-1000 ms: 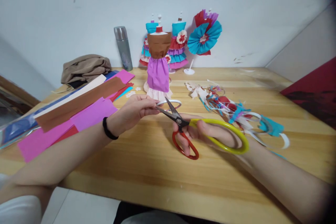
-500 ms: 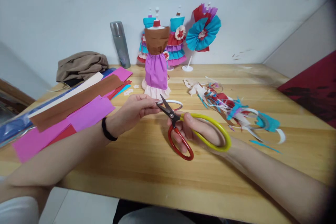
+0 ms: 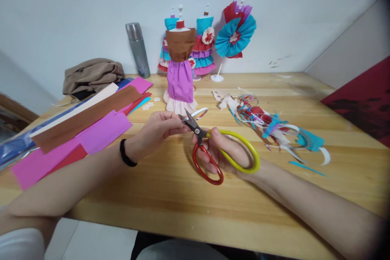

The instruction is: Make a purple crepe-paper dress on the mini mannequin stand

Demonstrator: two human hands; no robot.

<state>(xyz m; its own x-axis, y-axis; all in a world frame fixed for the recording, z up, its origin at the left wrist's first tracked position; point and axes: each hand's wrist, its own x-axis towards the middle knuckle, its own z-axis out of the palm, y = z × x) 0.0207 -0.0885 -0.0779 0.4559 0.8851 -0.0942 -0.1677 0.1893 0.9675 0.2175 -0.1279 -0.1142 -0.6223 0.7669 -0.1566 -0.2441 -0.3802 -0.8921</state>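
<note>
My left hand (image 3: 163, 130) is closed, its thumb and fingertips pinching the end of a thin white strip (image 3: 201, 111). The strip curls up and away to the right behind the blades. In my right hand (image 3: 230, 148) is a pair of scissors (image 3: 197, 131) with dark blades, one yellow handle loop and one red. The blades are slightly apart, their tips beside my left fingertips. Just beyond my hands stands a small dress form (image 3: 180, 46) in a brown top, purple skirt and pale pink ruffle. How the strip sits between the blades is partly hidden.
Coloured paper sheets (image 3: 88, 118) lie at the left, a brown cloth (image 3: 93, 76) behind them. A flask (image 3: 138, 50) leans on the wall. Dressed forms (image 3: 203, 44) and a blue pleated rosette (image 3: 236, 36) stand at the back. Scraps (image 3: 265, 122) lie at the right.
The white strip has gone from a wide loop to a narrower curl. The scissors have shifted slightly left and up, and their blades look a little closer together.
</note>
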